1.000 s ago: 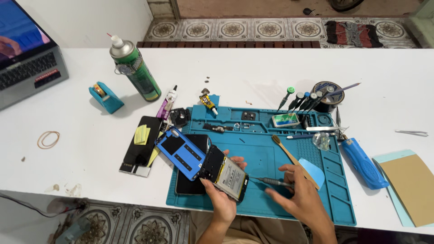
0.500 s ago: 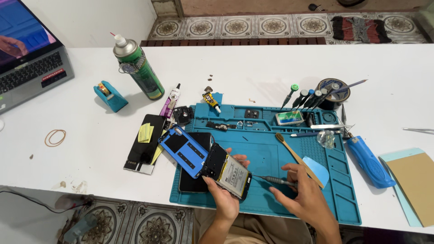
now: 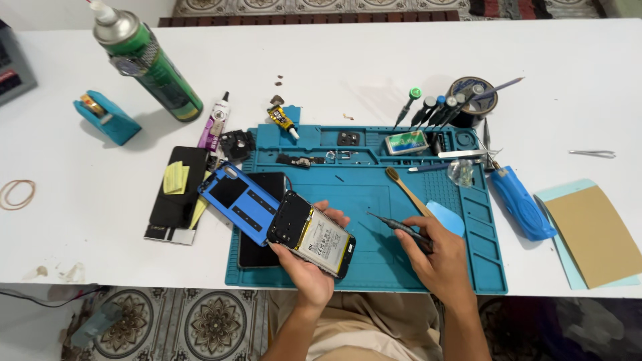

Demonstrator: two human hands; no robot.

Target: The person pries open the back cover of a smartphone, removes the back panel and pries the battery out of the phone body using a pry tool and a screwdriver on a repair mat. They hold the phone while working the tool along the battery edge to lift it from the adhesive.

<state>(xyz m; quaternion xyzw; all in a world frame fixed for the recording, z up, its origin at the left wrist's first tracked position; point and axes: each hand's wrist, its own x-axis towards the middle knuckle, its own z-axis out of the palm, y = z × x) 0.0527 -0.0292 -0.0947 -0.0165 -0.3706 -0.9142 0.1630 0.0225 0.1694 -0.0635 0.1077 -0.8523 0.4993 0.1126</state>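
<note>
My left hand [image 3: 309, 262] holds an opened smartphone [image 3: 311, 233] with its back off, battery and black inner cover showing, tilted above the teal work mat [image 3: 374, 267]. My right hand [image 3: 438, 254] grips a thin dark screwdriver [image 3: 396, 226] whose tip points left toward the phone, a short gap away. A blue phone back cover [image 3: 239, 200] lies at the mat's left edge, next to the phone. A black phone screen [image 3: 257, 249] lies flat under the held phone.
A green spray can [image 3: 148, 63], teal tape holder [image 3: 107, 118], glue tubes [image 3: 215, 124], a black phone with yellow pieces [image 3: 177, 194], a wooden brush [image 3: 406, 190], several screwdrivers [image 3: 435, 110], a blue tool [image 3: 521, 202], tweezers [image 3: 594, 154] and brown sheet [image 3: 595, 230] sit around.
The view has come closer and lower over the mat. My right hand has lifted the screwdriver, its tip now pointing at the phone in my left hand.
</note>
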